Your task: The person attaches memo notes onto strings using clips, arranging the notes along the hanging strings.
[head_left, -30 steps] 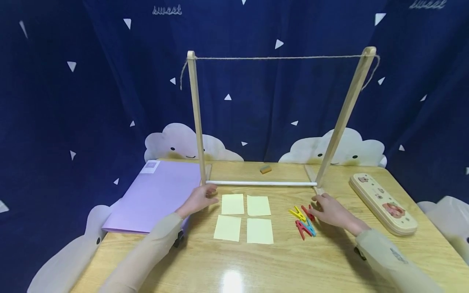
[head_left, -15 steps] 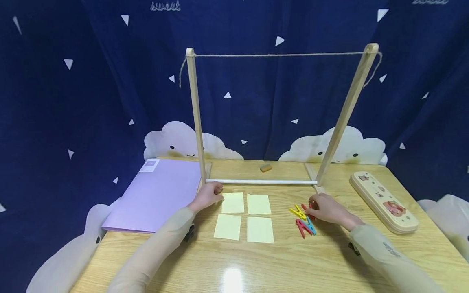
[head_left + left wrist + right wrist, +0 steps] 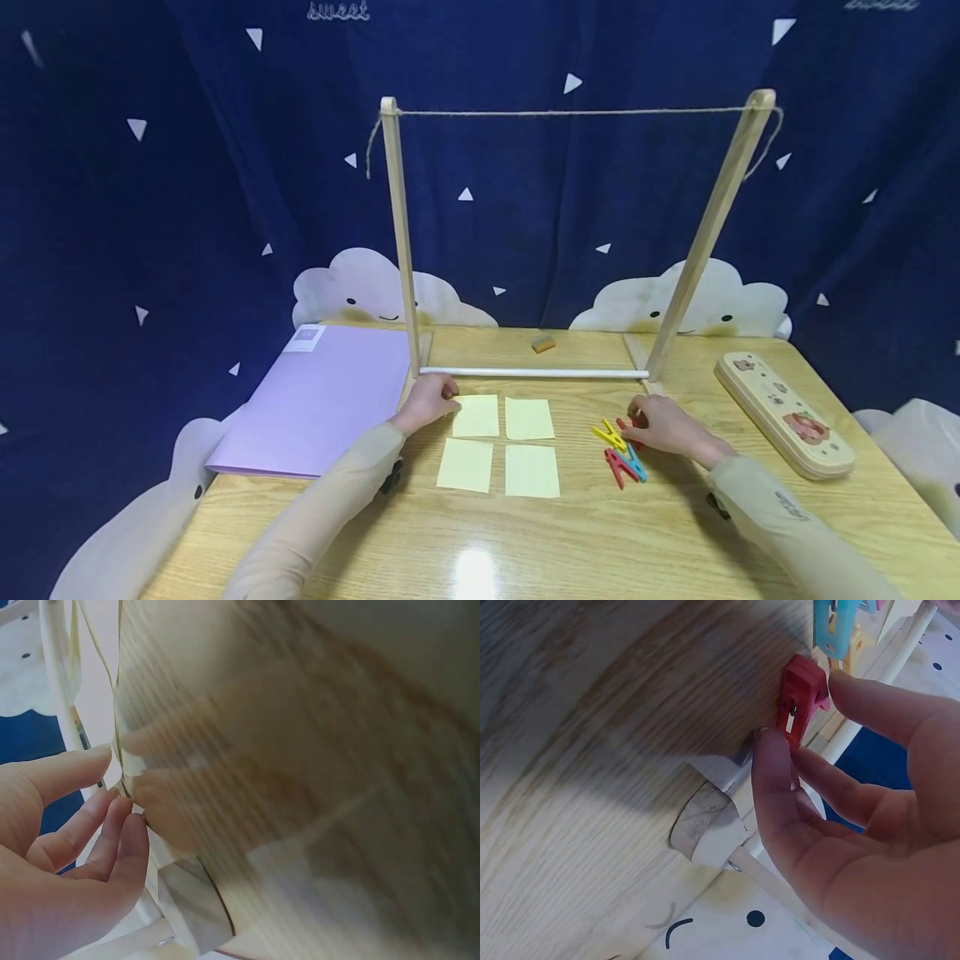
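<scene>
While 4 pale yellow square paper notes (image 3: pixel 498 442) lie at 6 o'clock on the wooden table (image 3: pixel 600 542), the left hand (image 3: pixel 429 400) touches the upper-left note's edge with relaxed fingers at 9 o'clock, and the right hand (image 3: pixel 663 423) pinches a red plastic clothespin (image 3: pixel 801 700) at 3 o'clock; beyond stands the wooden drying frame (image 3: pixel 397 242).

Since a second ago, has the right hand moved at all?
Yes. The right hand has slid leftward, away from the wooden post base and onto the clothespins, where it now pinches a red clothespin.
</scene>
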The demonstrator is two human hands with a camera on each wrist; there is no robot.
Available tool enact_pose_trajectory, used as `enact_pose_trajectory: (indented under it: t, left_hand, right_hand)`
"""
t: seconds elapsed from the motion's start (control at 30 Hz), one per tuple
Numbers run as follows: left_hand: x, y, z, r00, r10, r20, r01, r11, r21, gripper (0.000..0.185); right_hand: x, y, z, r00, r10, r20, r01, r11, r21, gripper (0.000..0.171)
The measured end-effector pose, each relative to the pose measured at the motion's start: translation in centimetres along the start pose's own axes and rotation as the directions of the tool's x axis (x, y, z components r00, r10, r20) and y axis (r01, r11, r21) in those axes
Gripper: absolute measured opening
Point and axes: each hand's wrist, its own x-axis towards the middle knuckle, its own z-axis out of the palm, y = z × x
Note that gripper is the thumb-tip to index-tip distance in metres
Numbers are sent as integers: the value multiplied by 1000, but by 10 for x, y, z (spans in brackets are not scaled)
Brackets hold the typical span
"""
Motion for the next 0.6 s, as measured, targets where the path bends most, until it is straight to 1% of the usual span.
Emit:
enact_pose_trajectory:
  t: [0.2,0.47,0.6]
  left_hand:
    - [1,0,2,1000,15,-15,-15,999,37,14]
    - [1,-2,2,999,32,-15,-31,999,26,14]
    - [1,-3,2,999,35,-14,-35,999,32,8]
  right_hand:
    - [0,-1,1,1000,-18,-9,18,1000,10,27]
    - [1,-5,1,999,-31,-33,30,1000,-5,25]
    - [3,-6,1,999,-20,-32,20,1000,-4,23]
